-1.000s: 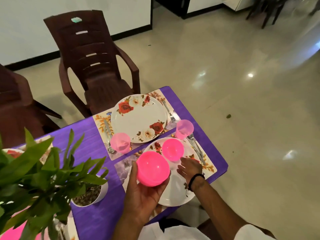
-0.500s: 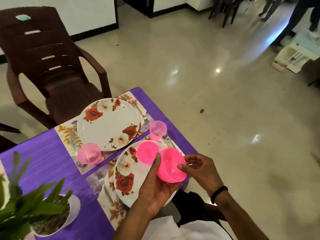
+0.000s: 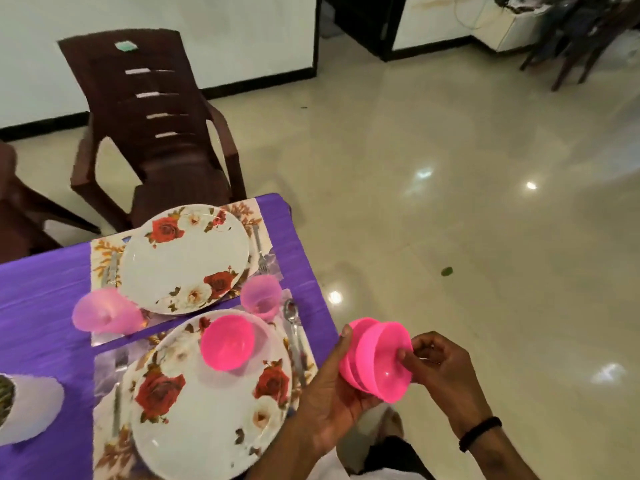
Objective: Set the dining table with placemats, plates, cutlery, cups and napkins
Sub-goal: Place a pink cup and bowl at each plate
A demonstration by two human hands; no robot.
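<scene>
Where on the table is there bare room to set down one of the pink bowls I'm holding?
The far floral plate has a bare centre. The near floral plate has room toward you, below the pink bowl already on it. Bare purple tablecloth lies left of the placemats. It is crowded between the plates, where the two pink cups stand, and along the right edge by the spoon.

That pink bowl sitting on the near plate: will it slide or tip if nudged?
The pink bowl looks like thin plastic, so probably light. It already sits tilted on the glossy near plate, so a nudge would likely make it skid or rock.
</scene>
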